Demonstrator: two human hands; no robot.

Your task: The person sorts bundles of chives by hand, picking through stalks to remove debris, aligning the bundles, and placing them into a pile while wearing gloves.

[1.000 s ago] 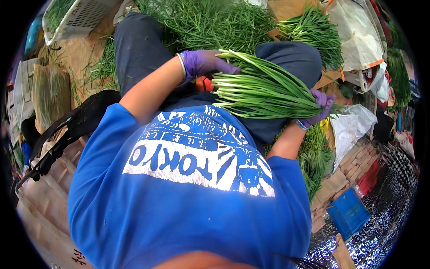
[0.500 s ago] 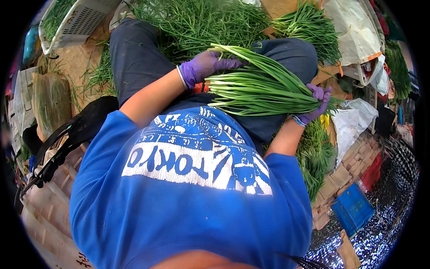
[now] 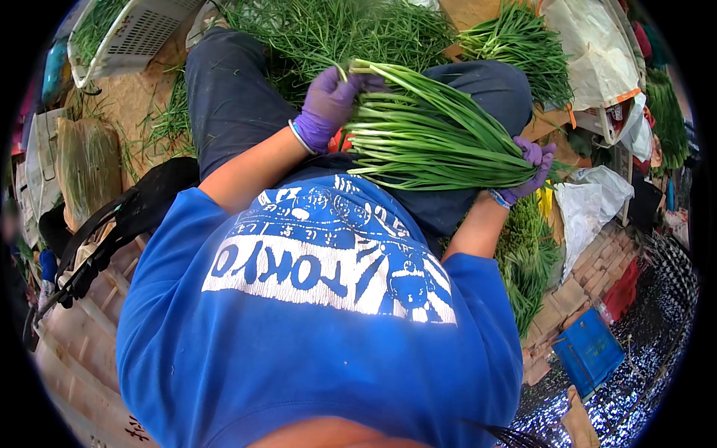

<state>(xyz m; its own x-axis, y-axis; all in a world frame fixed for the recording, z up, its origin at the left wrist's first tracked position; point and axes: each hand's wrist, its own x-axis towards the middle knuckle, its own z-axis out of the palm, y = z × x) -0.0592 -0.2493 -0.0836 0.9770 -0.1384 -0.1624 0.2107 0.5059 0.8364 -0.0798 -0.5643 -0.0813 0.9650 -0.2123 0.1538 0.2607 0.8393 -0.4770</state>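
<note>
A bunch of garlic chives (image 3: pixel 433 142) lies sideways above my lap, its pale stem ends to the left and its green leaf tips to the right. My right hand (image 3: pixel 534 163), in a purple glove, is wrapped round the leafy end. At the pale ends my left hand (image 3: pixel 328 108), also gloved in purple, pinches a thin green strand (image 3: pixel 342 72) between thumb and finger. Some of its fingers are hidden behind the stems. A small red thing (image 3: pixel 340 140) shows partly beneath the bunch.
Loose chives (image 3: pixel 343 37) are heaped beyond my knees, and a neater bundle (image 3: pixel 519 56) sits at the far right. More greens (image 3: pixel 529 257) lie by my right elbow. A white crate (image 3: pixel 138 37) stands far left; a clear bag (image 3: pixel 88 168) is nearer. A blue packet (image 3: pixel 588 349) lies right.
My left hand has drawn back and up from along the stems, and its fingers are now closed on a strand. The right hand keeps its hold, nearly still.
</note>
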